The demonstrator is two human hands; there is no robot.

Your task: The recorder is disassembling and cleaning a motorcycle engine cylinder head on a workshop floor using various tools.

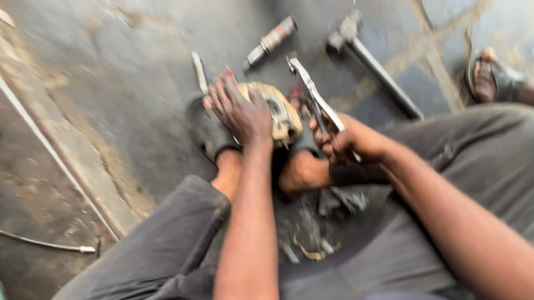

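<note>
Left hand (240, 109) lay spread on rusty metal part (278, 112), fingers released; right hand (345, 141) clenched around pliers (315, 97).

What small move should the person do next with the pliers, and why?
Probably bring the pliers the last bit onto the tan metal part. The left hand already presses that part down between the feet, and the right hand holds the pliers with the tip just beside it, apparently not gripping yet.

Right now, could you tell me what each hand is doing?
Left hand: pressed on the rusty metal part.
Right hand: closed on the pliers.
</note>
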